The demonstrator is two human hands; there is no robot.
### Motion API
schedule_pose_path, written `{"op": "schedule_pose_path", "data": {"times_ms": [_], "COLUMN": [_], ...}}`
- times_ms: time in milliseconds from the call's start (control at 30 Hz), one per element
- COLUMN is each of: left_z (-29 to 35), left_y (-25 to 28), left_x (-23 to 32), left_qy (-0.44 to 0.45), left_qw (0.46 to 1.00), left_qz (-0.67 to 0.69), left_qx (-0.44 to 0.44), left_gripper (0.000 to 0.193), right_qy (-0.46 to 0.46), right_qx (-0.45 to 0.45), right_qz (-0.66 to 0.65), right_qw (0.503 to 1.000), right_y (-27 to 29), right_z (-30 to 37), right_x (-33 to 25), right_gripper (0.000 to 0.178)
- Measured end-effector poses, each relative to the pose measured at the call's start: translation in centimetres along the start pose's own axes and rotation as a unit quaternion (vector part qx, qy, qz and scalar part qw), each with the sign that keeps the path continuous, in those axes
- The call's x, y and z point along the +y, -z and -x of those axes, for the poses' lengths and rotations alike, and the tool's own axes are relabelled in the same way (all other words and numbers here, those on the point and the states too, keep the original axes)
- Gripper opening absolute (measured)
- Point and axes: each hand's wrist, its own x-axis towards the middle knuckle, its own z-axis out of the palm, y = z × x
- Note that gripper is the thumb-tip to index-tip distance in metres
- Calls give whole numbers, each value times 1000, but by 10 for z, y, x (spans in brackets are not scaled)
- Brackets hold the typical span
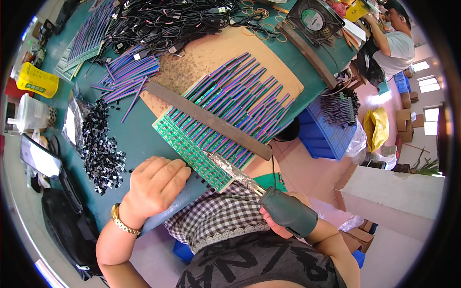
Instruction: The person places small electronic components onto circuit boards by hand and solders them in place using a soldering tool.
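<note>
A green circuit board panel (194,154) lies at a slant on a brown board, with rows of purple, blue and black wire strips (235,103) running off its far side. Across the wires rests a long dark metal bar (206,120). My right hand (274,224) is wrapped round the dark handle of a soldering iron (245,180); its tip touches or hovers over the panel's components. Beside the panel's near left edge, my left hand (161,185) is closed with curled fingers. Its fingertips are turned away, so what they pinch is hidden.
Small black connectors (98,144) are heaped at the left, near loose wire strips (127,77). Black cables (163,21) pile up at the back. A fan (312,20) stands far right beside another metal bar (307,55). A blue crate (324,129) sits below the table's right edge.
</note>
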Motion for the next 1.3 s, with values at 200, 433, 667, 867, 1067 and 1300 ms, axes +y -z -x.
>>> {"op": "schedule_pose_path", "data": {"times_ms": [200, 433, 667, 867, 1067, 1300], "left_z": [-1, -4, -4, -3, -3, -2], "left_y": [-4, -2, -4, -1, -2, 0], "left_x": [0, 5, 0, 1, 1, 2], "left_qy": [-12, 12, 4, -4, -3, 0], "left_qw": [1000, 1000, 1000, 999, 1000, 1000], "left_qz": [-21, -8, -15, -31, -25, -18], "left_qx": [9, -1, 4, -9, -12, -8], "left_gripper": [25, 26, 25, 24, 25, 26], "right_qy": [96, -132, 217, 320, 106, 228], "right_qx": [-54, -53, -64, -24, -10, -25], "right_qz": [66, -105, 97, 198, 47, 169], "right_qw": [992, 984, 969, 926, 993, 959], "right_y": [4, -5, -11, -12, -14, -5], "right_z": [-16, -18, -21, -24, -14, -7], "right_x": [14, 5, 37, 38, 20, 27], "right_gripper": [48, 43, 41, 38, 41, 22]}}
